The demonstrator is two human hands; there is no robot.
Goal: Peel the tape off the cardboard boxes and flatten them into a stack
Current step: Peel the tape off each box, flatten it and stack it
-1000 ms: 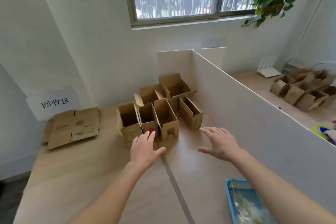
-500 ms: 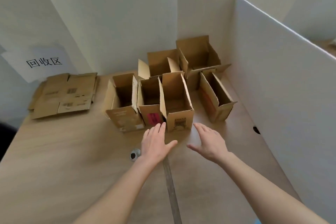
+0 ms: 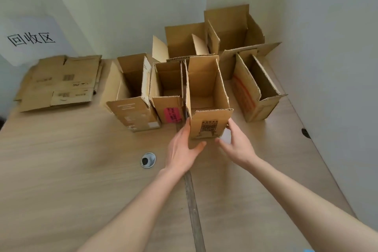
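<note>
left hand [image 3: 181, 147] and right hand [image 3: 235, 142] cup the near corners of one open box [image 3: 206, 100].
fingers are spread and only lightly bent against its sides, thumbs under the front, no firm grip visible. the box stands mid-desk [image 3: 61, 170], in front of the group toward the far edge; flattened boxes [image 3: 59, 82] lie at the far left corner. it looks light and stiff but crushable, best held low by the corners.

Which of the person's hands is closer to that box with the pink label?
Left. The left hand touches the neighbouring QR-code box, just below and right of the pink-label box. The right hand is on the QR-code box's far side.
</note>
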